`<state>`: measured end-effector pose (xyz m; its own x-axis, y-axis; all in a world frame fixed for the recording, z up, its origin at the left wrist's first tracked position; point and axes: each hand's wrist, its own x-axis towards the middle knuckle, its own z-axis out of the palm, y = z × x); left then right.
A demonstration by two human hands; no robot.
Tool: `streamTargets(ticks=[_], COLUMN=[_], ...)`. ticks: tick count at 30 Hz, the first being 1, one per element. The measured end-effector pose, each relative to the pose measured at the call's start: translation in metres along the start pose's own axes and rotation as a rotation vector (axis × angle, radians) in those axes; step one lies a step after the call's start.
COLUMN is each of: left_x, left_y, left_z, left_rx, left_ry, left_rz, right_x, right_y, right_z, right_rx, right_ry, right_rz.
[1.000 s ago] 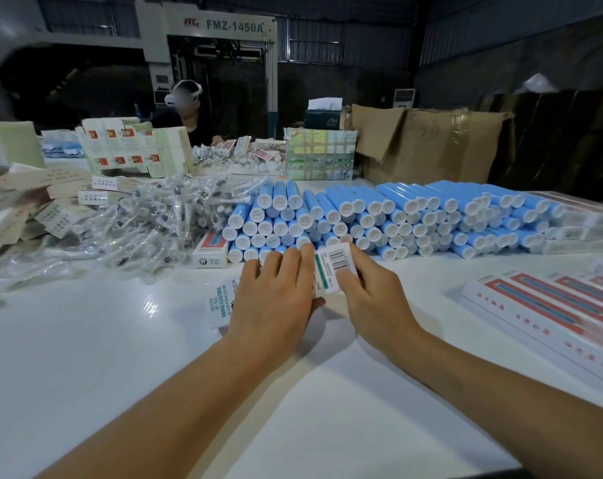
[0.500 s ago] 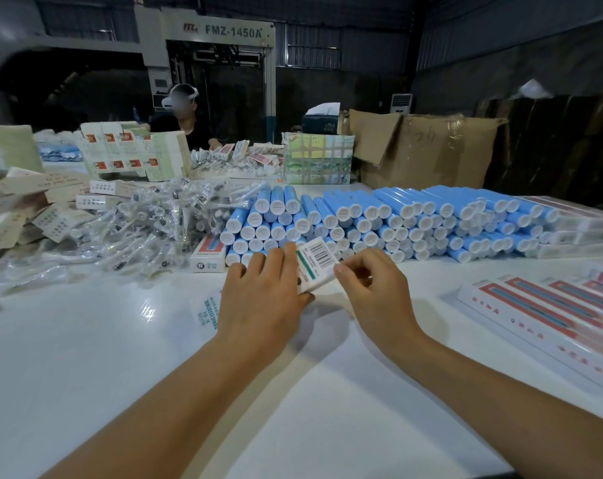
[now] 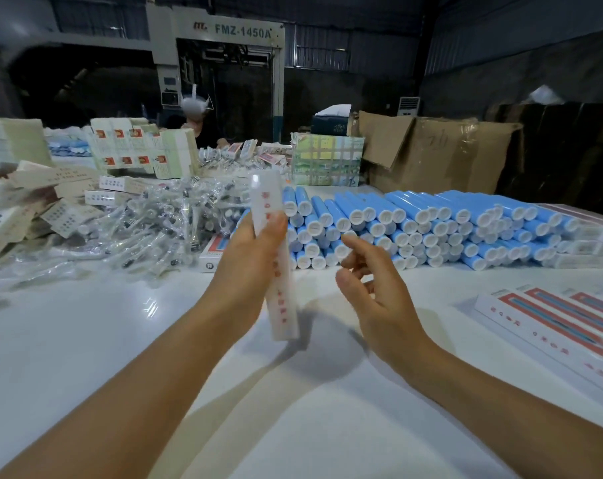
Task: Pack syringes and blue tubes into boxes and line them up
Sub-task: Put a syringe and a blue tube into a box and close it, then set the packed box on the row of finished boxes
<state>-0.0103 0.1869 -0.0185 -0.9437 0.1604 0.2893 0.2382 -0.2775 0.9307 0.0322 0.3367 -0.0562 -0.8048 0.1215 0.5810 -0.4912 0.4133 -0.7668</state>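
A broad white glossy table [image 3: 86, 357] carries the stock: a long stack of blue plastic tubes with white caps [image 3: 431, 226] across the back, a heap of clear-wrapped syringes [image 3: 148, 229] to the left, and a row of finished white boxes with red and blue stripes [image 3: 552, 323] at the right edge. The left hand [image 3: 248, 267] grips a long white carton with red print [image 3: 276, 257], held nearly upright above the table; blur hides whether its end flap is closed. The right hand [image 3: 372, 292] hangs beside it, fingers loosely spread, holding nothing. The carton looks packed, so next it likely needs laying flat alongside that row.
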Motion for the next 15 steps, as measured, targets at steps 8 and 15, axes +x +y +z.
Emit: streamTargets(ticks=[8, 15], left_x=[0.0, 0.008], left_y=[-0.016, -0.046], left_z=[0.002, -0.006], left_rx=[-0.594, -0.049], left_ry=[-0.035, -0.057], left_rz=[-0.399, -0.165], right_x=[-0.003, 0.005], right_y=[0.008, 0.006], right_z=[0.013, -0.002], right_rx=[-0.025, -0.245], right_ry=[-0.23, -0.162], right_rz=[0.079, 0.054])
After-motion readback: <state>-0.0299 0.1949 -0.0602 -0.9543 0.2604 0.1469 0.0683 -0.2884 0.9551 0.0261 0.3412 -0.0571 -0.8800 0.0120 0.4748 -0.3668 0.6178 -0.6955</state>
